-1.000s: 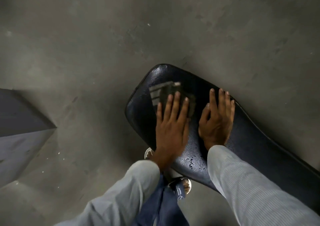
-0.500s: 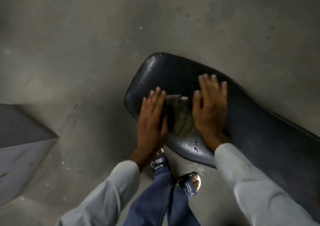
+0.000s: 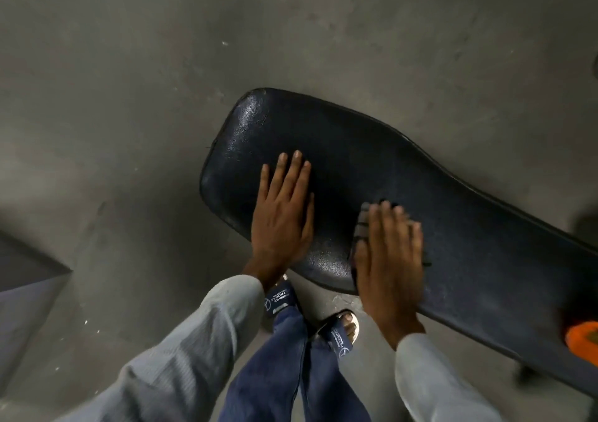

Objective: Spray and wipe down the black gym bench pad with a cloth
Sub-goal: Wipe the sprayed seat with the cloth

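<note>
dim, flat light | corners vignetted (wide-angle) | right side blurred

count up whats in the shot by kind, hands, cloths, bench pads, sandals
hands: 2, left hand flat on the pad, right hand pressing the cloth
cloths: 1, dark cloth under the right hand
bench pads: 1, black bench pad
sandals: 2, left sandal, right sandal
total: 6
</note>
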A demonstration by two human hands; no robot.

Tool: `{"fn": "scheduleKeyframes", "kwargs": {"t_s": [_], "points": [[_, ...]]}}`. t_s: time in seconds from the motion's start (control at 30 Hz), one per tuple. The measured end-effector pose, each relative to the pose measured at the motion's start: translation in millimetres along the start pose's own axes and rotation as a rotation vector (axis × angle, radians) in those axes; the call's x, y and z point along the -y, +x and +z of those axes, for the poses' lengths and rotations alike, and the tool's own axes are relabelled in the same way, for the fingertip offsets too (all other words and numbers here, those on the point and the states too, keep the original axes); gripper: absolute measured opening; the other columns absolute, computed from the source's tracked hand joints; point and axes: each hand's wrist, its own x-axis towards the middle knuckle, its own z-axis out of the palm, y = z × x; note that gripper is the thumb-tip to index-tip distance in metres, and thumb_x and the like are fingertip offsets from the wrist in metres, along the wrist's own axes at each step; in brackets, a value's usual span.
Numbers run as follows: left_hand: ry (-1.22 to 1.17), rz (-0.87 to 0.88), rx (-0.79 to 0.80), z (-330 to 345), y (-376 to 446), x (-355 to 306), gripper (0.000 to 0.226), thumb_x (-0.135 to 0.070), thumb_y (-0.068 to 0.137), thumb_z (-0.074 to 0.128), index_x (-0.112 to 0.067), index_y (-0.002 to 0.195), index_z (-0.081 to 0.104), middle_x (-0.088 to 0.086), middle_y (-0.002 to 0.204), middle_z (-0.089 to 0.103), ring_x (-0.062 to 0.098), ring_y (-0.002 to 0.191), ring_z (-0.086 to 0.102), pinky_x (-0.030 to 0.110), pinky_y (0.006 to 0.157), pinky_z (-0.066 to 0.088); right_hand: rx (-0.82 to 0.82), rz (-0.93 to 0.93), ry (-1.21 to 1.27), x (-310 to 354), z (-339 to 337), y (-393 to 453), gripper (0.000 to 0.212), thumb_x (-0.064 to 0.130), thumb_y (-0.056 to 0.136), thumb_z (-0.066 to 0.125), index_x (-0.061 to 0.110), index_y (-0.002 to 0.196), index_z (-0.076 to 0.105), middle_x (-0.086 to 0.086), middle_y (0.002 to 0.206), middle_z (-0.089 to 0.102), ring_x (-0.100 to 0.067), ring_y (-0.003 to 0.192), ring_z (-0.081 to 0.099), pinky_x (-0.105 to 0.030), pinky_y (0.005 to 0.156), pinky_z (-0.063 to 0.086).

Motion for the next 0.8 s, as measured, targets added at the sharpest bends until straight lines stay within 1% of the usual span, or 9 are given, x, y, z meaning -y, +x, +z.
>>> {"fn": "scheduleKeyframes", "kwargs": {"t_s": [0.07,0.13,0.3,0.37,0.47,0.57,0.63,0.7,0.8], "points": [[0.093,0.008,0.003,3,-1,0,0.060,-0.033,0.111,0.036,-0.007,0.166,0.035,0.013,0.176,0.027,0.032,0.166,0.018,0.053,0.137,0.007,-0.049,0.209,0.051,11,-4,25,0.062,0.038,0.114,0.030,0.013,0.171,0.024,-0.012,0.178,0.024,-0.031,0.166,0.019,-0.059,0.135,0.013],[0.121,0.010,0.017,4,-1,-1,0.062,-0.032,0.110,0.036,-0.007,0.166,0.034,0.013,0.177,0.026,0.033,0.166,0.018,0.053,0.137,0.005,-0.063,0.268,0.058,34,-5,45,0.062,0.039,0.116,0.028,0.013,0.171,0.021,-0.013,0.179,0.022,-0.032,0.167,0.018,-0.058,0.136,0.010],[0.155,0.001,0.062,0,0,-3,0.064,-0.032,0.108,0.037,-0.007,0.167,0.031,0.013,0.178,0.022,0.032,0.167,0.014,0.051,0.137,0.003,0.095,-0.139,-0.034,39,5,-3,0.076,0.045,0.111,0.034,0.019,0.173,-0.001,-0.009,0.182,-0.006,-0.030,0.169,-0.002,-0.057,0.136,0.004],[0.159,-0.006,0.059,0,1,-4,0.063,-0.030,0.108,0.037,-0.008,0.167,0.032,0.012,0.178,0.023,0.031,0.167,0.015,0.053,0.137,0.006,0.096,-0.150,-0.018,10,4,-27,0.075,0.045,0.109,0.035,0.022,0.174,0.006,-0.007,0.182,-0.001,-0.029,0.169,0.002,-0.058,0.135,0.010],[0.168,-0.013,0.047,1,1,-4,0.062,-0.028,0.108,0.039,-0.008,0.167,0.033,0.012,0.178,0.024,0.032,0.167,0.016,0.054,0.136,0.009,0.042,0.076,0.029,-24,-7,-14,0.063,0.040,0.113,0.032,0.019,0.171,0.023,-0.010,0.179,0.021,-0.032,0.167,0.017,-0.061,0.133,0.019],[0.172,-0.007,0.045,1,0,-4,0.064,-0.028,0.106,0.039,-0.008,0.167,0.033,0.012,0.178,0.024,0.032,0.167,0.017,0.056,0.135,0.012,-0.067,0.335,0.053,-15,-12,45,0.061,0.040,0.115,0.026,0.018,0.172,0.023,-0.010,0.179,0.024,-0.030,0.167,0.017,-0.058,0.134,0.014],[0.179,-0.004,0.046,1,0,-5,0.066,-0.029,0.104,0.039,-0.008,0.166,0.034,0.013,0.177,0.024,0.033,0.167,0.017,0.056,0.135,0.012,-0.108,0.381,0.074,5,-12,81,0.061,0.041,0.115,0.026,0.017,0.171,0.024,-0.010,0.178,0.025,-0.031,0.167,0.018,-0.058,0.134,0.014],[0.185,-0.002,0.053,1,0,-4,0.068,-0.029,0.102,0.040,-0.007,0.166,0.033,0.013,0.177,0.024,0.033,0.167,0.016,0.055,0.136,0.010,-0.090,0.282,0.086,25,-9,91,0.062,0.041,0.115,0.030,0.015,0.171,0.023,-0.012,0.178,0.024,-0.032,0.167,0.020,-0.058,0.135,0.013],[0.193,0.001,0.061,1,1,-4,0.067,-0.029,0.103,0.040,-0.007,0.166,0.033,0.014,0.177,0.024,0.033,0.167,0.016,0.054,0.136,0.009,0.000,-0.017,0.052,37,-2,51,0.067,0.043,0.115,0.033,0.016,0.173,0.015,-0.012,0.180,0.013,-0.032,0.168,0.013,-0.057,0.136,0.008]]}}
